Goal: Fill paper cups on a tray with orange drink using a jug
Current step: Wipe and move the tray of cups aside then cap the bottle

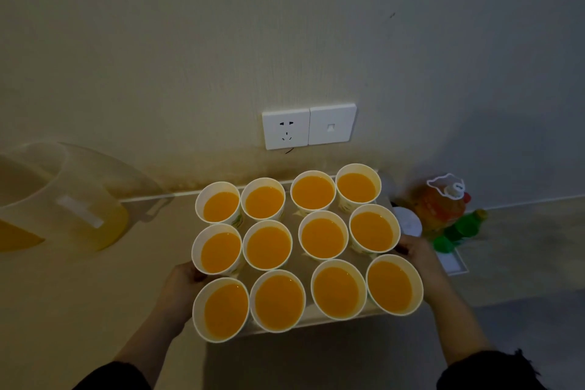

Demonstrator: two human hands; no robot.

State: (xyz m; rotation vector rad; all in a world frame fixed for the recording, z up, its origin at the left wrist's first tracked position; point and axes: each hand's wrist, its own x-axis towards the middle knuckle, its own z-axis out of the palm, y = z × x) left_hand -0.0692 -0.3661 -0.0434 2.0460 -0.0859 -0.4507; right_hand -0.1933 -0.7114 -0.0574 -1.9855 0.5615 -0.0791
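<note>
Tray (316, 326), pale, rectangular, shallow-rimmed: lying lengthwise left to right between the hands and carrying twelve white paper cups (269, 245) in three rows, each filled high with opaque orange drink (323, 237). Left hand (182, 282) is grasping its left short edge; right hand (418, 252) is grasping the right, equally near. Jug (79, 199), translucent plastic, nearly drained, is standing well apart to the left.

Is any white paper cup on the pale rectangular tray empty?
No, all twelve white paper cups on the pale rectangular tray hold orange drink up near their rims.
</note>
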